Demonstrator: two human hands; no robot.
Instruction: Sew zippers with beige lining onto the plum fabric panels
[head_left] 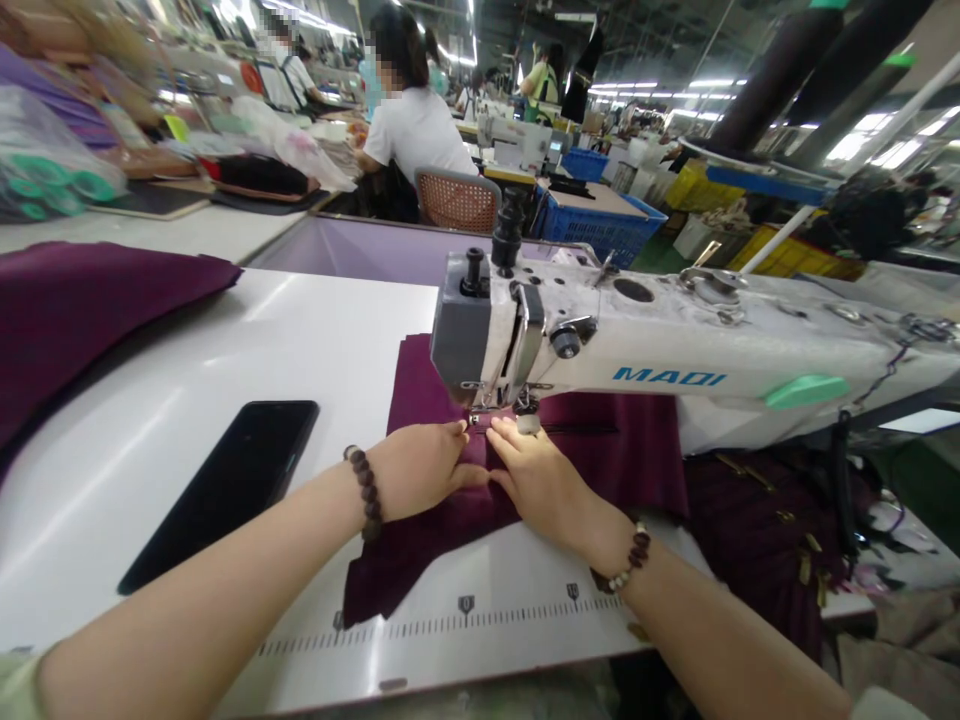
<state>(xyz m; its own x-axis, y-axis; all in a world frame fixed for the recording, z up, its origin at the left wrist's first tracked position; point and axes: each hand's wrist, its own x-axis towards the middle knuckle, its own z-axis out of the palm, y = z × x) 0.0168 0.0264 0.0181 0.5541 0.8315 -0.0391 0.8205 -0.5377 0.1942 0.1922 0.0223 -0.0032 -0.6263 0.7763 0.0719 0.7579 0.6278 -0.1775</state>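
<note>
Head: left hand (418,470), right hand (537,482) flat on fabric (429,556)

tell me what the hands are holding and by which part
Nothing gripped: left hand and right hand lie flat on the fabric, pinning it just before the presser foot.

Head view faces forward and down; close over the table (337,330)

2 hands at 1 desk (187,400): left hand (420,470) & right hand (536,480), w/ 2 bead bracelets (365,492) (626,562), 1 per wrist. 1 sewing machine (675,350), 1 phone (232,485), 2 maroon cloths: 1 under the hands (600,450), 1 at far left (75,310). Behind: 2 blue crates (600,225) (583,163), 1 chair (456,200), 1 seated person in white (416,130).
</note>
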